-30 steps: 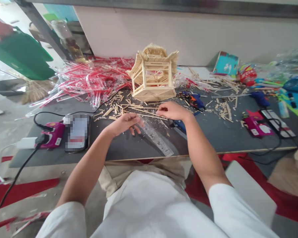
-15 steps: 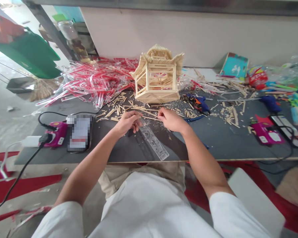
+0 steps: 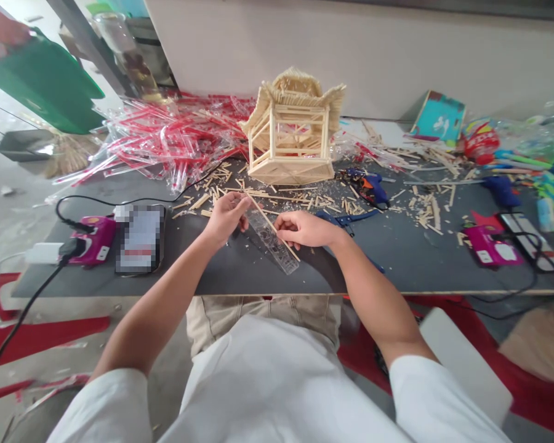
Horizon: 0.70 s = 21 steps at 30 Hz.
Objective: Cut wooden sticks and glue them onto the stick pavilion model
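Note:
A thin wooden stick (image 3: 264, 216) slants between my hands, running along a clear plastic ruler (image 3: 277, 251). My left hand (image 3: 227, 216) is closed, its thumb and fingers pinching the stick's far end beside the ruler's upper end. Whether those fingers also grip the ruler I cannot tell. My right hand (image 3: 305, 229) pinches the stick lower down, over the ruler's right edge. Beyond both hands stands a small pavilion model (image 3: 295, 132) built of wooden sticks. Loose stick pieces (image 3: 300, 198) lie between it and my hands.
At left are a phone (image 3: 141, 240) and a purple power adapter (image 3: 95, 241). Red-and-clear wrappers (image 3: 175, 138) pile up behind. To the right lie blue pliers (image 3: 351, 218), a blue glue gun (image 3: 373, 186), another blue glue gun (image 3: 502, 189) and a second purple adapter (image 3: 492, 245).
The stick has swung from roughly level to a slant along the ruler. My right hand has come lower and nearer to me, and the ruler's near end has shifted up and left.

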{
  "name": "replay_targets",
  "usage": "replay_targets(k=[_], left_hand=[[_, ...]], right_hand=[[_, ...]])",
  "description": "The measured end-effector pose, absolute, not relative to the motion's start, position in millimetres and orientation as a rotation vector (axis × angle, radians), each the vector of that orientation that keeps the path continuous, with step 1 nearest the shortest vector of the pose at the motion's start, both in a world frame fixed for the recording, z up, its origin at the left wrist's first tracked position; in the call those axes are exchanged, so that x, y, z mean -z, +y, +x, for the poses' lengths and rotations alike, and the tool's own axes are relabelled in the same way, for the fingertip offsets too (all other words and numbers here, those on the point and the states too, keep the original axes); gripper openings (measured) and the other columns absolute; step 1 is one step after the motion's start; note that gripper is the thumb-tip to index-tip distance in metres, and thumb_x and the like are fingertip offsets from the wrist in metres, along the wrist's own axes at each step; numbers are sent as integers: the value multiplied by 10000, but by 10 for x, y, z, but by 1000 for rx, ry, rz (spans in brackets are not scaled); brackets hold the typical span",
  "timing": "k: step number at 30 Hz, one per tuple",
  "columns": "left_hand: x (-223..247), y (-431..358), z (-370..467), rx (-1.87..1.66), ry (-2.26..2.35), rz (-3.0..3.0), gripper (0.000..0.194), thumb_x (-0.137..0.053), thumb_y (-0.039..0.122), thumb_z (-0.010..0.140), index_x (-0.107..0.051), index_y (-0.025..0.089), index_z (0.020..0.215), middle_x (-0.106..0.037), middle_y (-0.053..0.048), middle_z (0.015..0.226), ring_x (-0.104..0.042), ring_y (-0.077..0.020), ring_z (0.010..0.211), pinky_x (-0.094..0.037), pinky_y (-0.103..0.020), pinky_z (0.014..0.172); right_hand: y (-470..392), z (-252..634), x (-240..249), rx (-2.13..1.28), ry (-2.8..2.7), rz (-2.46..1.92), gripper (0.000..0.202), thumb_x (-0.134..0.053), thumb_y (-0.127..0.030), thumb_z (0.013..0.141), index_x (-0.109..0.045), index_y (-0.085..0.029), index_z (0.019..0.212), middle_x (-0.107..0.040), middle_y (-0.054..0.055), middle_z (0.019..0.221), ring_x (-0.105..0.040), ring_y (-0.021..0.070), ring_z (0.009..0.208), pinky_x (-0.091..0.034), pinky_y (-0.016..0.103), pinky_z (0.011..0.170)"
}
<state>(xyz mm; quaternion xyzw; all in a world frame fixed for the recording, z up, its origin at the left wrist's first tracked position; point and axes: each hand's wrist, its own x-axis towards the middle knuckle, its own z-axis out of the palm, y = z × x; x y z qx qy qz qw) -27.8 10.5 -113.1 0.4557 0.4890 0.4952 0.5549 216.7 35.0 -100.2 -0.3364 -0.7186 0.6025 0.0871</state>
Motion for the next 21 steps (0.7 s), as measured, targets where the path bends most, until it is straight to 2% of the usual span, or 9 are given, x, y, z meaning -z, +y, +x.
replay_targets(k=[5, 8, 10, 12, 14, 16, 18, 21], left_hand=[[1129, 95, -290, -1169, 1116, 1126, 471, -814, 577, 857, -632, 158, 973, -809, -114, 999, -540, -59, 418, -418, -219, 383], [1131, 102, -311, -1140, 1105, 1178, 470, -811, 582, 869, -683, 133, 923, -808, -132, 1029, -523, -39, 425, -397, -212, 388], [1142, 111, -320, -1135, 1114, 1163, 481, -830, 589, 848, -680, 134, 895, -811, -128, 995, -498, -31, 410, -369, -209, 377], [1161, 120, -327, -1137, 1128, 1143, 495, -844, 596, 826, -662, 137, 857, -811, -126, 959, -479, -28, 389, -346, -207, 363], [1185, 127, -336, -1141, 1196, 1150, 494, -847, 597, 818, -650, 145, 841, -807, -116, 902, -493, -45, 371, -355, -211, 351], [1208, 133, -345, -1127, 1323, 1192, 461, -836, 580, 836, -650, 158, 864, -791, -90, 799, -547, -92, 370, -391, -224, 347], [1218, 135, -350, -1119, 1442, 1228, 402, -809, 537, 877, -647, 178, 956, -757, -49, 686, -587, -134, 375, -415, -232, 347], [1196, 136, -346, -1151, 1476, 1214, 358, -780, 465, 918, -601, 206, 1087, -719, 1, 612, -575, -138, 359, -395, -220, 341]], right_hand=[[310, 2107, 1023, -1788, -2170, -984, 180, -654, -380, 933, -573, -221, 962, -677, -3, 785, -605, 138, 577, -524, 267, 497], [274, 2077, 977, -1789, -2215, -1006, 175, -650, -376, 938, -581, -215, 939, -686, -4, 771, -570, 121, 522, -486, 261, 486], [278, 2098, 938, -1752, -2261, -1001, 186, -653, -388, 948, -624, -204, 942, -706, 7, 785, -594, 127, 553, -488, 263, 529], [325, 2162, 910, -1528, -2320, -1024, 241, -634, -427, 982, -697, -194, 984, -750, 38, 857, -661, 159, 669, -520, 285, 640], [410, 2250, 910, -1075, -2356, -1177, 300, -568, -428, 1037, -754, -195, 1067, -792, 80, 1015, -716, 210, 853, -539, 328, 809], [515, 2327, 945, -593, -2336, -1425, 341, -494, -355, 1072, -770, -189, 1183, -790, 124, 1169, -720, 270, 1010, -517, 379, 942], [615, 2362, 1004, -314, -2322, -1618, 385, -460, -273, 1067, -759, -168, 1285, -769, 177, 1242, -700, 335, 1100, -497, 431, 988], [728, 2327, 1090, -229, -2337, -1715, 421, -446, -233, 1056, -736, -161, 1352, -758, 235, 1205, -664, 409, 1157, -493, 474, 946]])
